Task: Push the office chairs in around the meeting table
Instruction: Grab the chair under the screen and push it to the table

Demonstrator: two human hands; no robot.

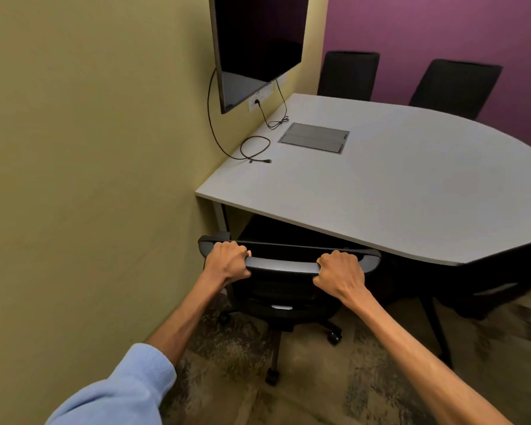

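Note:
A black office chair (pixel 284 265) stands at the near edge of the white meeting table (pixel 396 185), its seat tucked under the tabletop. My left hand (pixel 229 260) grips the left end of its backrest top bar, and my right hand (pixel 341 271) grips the right end. Two more black chairs stand against the table's far side, one (pixel 348 75) near the corner and another (pixel 454 87) to its right. A fourth dark chair (pixel 503 280) sits at the right, partly under the table's rounded end.
A yellow-green wall (pixel 89 179) runs close along the chair's left side. A dark wall-mounted screen (pixel 258 41) hangs above the table, with black cables (pixel 255 148) trailing onto it. A grey cable hatch (pixel 314 138) is set in the tabletop. Patterned carpet (pixel 319 388) covers the floor.

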